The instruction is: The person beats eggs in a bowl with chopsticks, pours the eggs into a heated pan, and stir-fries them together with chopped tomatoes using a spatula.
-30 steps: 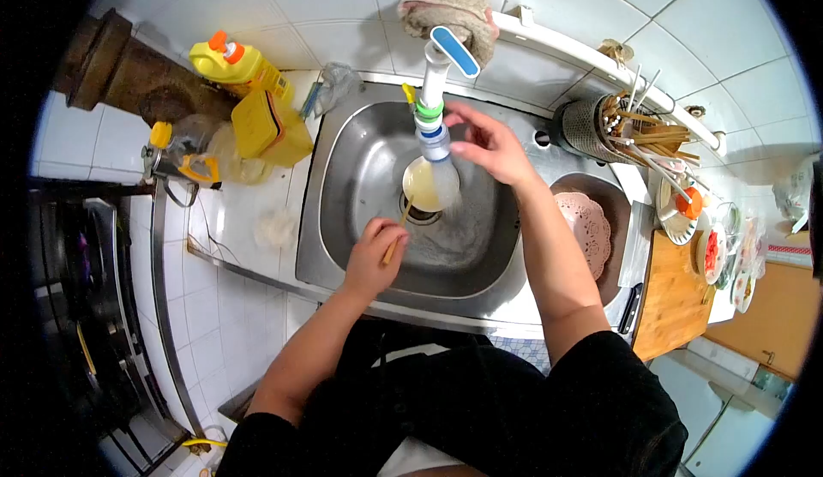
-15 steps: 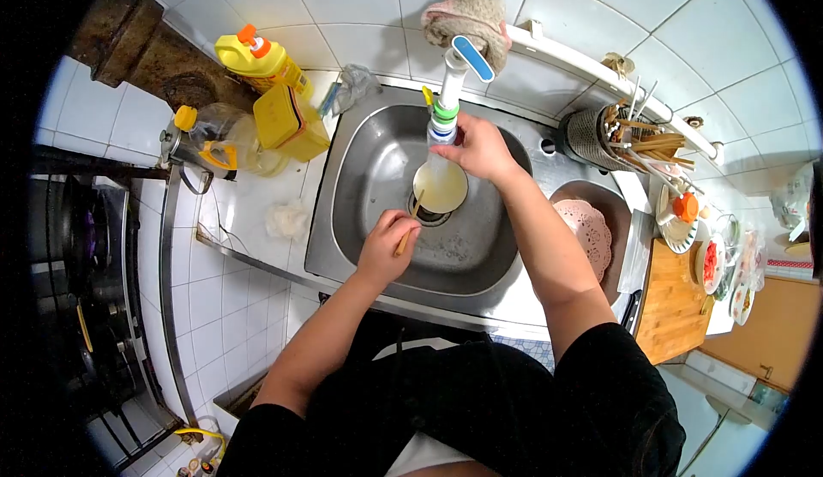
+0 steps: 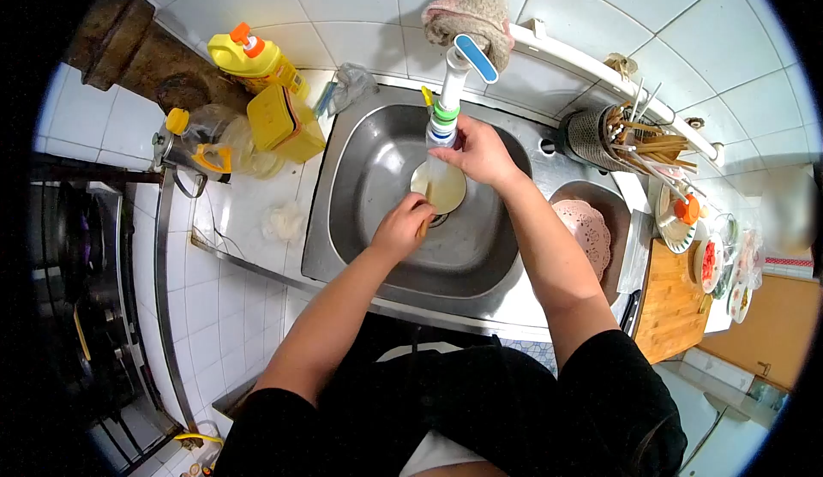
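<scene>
My left hand [image 3: 401, 227] is closed around wooden chopsticks [image 3: 423, 228], whose tips reach into a pale bowl [image 3: 453, 192]. The bowl holds a cloudy yellowish liquid and sits in the metal sink [image 3: 369, 151], over the drain. My right hand [image 3: 482, 153] grips the white and blue nozzle [image 3: 440, 137] at the end of the faucet, thumb and fingers on either side. Directly beneath the nozzle is the bowl. Part of the chopsticks is hidden by my left fingers.
A pink perforated basket [image 3: 585, 235] lies in the small right basin. Beyond it are a wooden cutting board [image 3: 673, 306] and a plate of red pieces [image 3: 708, 264]. Yellow bottles [image 3: 261, 61] stand on the left counter; a utensil holder [image 3: 591, 141] is behind right.
My left hand has moved slightly up and right, closer to the bowl, and the chopsticks have shifted with it. My right hand stays on the nozzle.
</scene>
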### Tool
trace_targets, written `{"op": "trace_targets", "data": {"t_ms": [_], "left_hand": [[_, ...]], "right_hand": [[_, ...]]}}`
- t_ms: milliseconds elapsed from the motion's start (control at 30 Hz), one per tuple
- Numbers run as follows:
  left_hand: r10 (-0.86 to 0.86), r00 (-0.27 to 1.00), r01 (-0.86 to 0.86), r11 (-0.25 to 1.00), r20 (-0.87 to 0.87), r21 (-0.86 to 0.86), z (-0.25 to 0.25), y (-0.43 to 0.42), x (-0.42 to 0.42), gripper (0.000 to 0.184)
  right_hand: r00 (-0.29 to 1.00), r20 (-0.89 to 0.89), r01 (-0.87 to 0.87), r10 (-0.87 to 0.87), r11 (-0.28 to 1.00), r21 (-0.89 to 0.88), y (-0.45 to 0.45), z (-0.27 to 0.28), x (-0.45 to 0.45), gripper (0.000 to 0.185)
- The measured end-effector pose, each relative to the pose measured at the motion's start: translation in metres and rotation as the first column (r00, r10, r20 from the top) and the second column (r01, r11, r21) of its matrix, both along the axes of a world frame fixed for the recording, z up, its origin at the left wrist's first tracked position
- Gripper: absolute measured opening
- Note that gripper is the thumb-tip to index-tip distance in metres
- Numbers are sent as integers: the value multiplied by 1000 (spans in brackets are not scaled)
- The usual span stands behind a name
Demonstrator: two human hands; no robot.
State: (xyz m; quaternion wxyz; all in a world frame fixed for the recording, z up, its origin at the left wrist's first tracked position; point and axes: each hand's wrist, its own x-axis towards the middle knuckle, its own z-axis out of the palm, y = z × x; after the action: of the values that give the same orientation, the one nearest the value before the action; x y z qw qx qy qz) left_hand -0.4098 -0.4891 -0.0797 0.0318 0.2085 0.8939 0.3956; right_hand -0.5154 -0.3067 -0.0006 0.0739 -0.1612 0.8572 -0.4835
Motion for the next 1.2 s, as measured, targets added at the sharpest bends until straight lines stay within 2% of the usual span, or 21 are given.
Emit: {"op": "trace_targets", "data": {"t_ms": [100,200,300,400,433,500,533,600,633,667,767,833,967,1000,1067,1100,1133,1200], "left_hand": [[-78,997,77,993,0,-89,-15,-4,-15,19],[-172,985,169,983,-32,-66,-18,-17,-16,22],[-62,978,53,997,-200,-51,23,-34,4,23],[-132,987,97,946,-94,-309,8,-49,5,25],[-149,987,112,916,-66,-385,-1,-50,2,25],[-105,986,156,852,129,-499,-11,-46,-1,30],[-75,972,188,816,221,-547,-11,-44,-2,33],[-36,976,148,827,213,-542,-10,-43,2,36],[-8,976,126,834,217,-537,-6,-42,7,38],[13,976,100,857,216,-506,-1,-42,12,38],[42,985,29,915,166,-402,26,-47,25,40],[34,997,-11,948,65,-317,40,-54,37,40],[40,999,-39,967,-2,-251,67,-68,53,37],[89,995,-96,965,-41,-242,77,-78,57,36],[150,982,-173,960,-117,-219,103,-98,64,34],[191,969,-221,952,-153,-213,116,-106,70,33],[237,952,-273,944,-194,-184,134,-118,78,33],[356,906,-386,917,-231,-101,160,-140,98,33]], "right_hand": [[1000,4,-2,2,1000,-19,0,-3,1,37],[999,27,-26,28,998,-48,1,1,1,38],[996,-77,-44,41,998,-37,3,6,3,39],[999,-47,-17,16,1000,-19,5,5,4,47],[991,-126,42,-45,999,-20,4,8,5,53],[944,-284,166,-170,985,-39,5,16,15,65],[877,-415,214,-243,970,-116,8,24,18,64],[714,-627,245,-312,950,-194,19,52,19,55],[600,-730,228,-327,945,-236,20,68,15,53],[563,-762,158,-319,947,-279,15,83,7,55],[608,-740,-6,-288,930,-367,-14,104,-18,62],[566,-792,3,-229,961,-276,-37,114,-14,62],[541,-797,156,-267,964,-217,-60,117,-4,66],[585,-769,152,-256,967,-206,-51,116,-3,69],[581,-758,239,-296,953,-189,-56,127,22,68],[524,-796,250,-303,948,-196,-61,125,34,63],[521,-805,211,-283,957,-200,-71,126,50,57],[521,-836,-3,-173,979,-205,-93,110,72,50]]}}
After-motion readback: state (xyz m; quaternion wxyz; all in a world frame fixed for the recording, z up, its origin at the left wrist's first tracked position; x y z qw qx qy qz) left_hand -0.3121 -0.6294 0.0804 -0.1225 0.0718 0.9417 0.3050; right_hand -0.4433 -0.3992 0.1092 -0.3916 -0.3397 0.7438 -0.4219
